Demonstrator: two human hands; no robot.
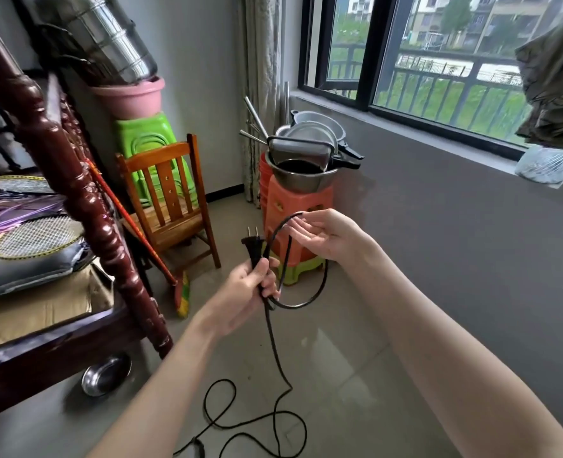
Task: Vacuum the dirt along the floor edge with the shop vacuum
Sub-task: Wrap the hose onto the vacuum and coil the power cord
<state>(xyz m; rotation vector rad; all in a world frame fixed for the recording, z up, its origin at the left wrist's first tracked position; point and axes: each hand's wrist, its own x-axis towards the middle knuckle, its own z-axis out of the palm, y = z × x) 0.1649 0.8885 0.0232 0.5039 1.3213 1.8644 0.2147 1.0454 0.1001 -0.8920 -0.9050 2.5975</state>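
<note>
My left hand [245, 289] grips the black rubbery cord [275, 352] just below its plug [253, 246], fingers curled round it, the two flat metal prongs pointing up toward twelve o'clock. From that fist the cord rises in a smooth loop and hangs over the fingers of my right hand [323, 238], which is spread wide, palm up, fingers straight and relaxed. The loop sags down at five o'clock of the left hand, then curves back to it.

Below my left hand the cord drops straight to the pale glossy tile floor [349, 375] and lies there in loose, round coils at six o'clock. The vacuum itself is not visible to me here.

At twelve o'clock, against the grey wall, stands a stack of orange plastic stools [295, 223] on a green one, carrying round steel basins and pans [306, 160]. At eleven o'clock is a slatted wooden chair [171, 206], with a red-handled broom [141, 236] leaning beside it. A dark, polished, turned wooden post [85, 200] runs across at ten o'clock, and a shiny steel bowl [106, 375] lies on the floor at eight o'clock. Mesh-strung rackets [37, 236] lie flat at nine o'clock.
</note>
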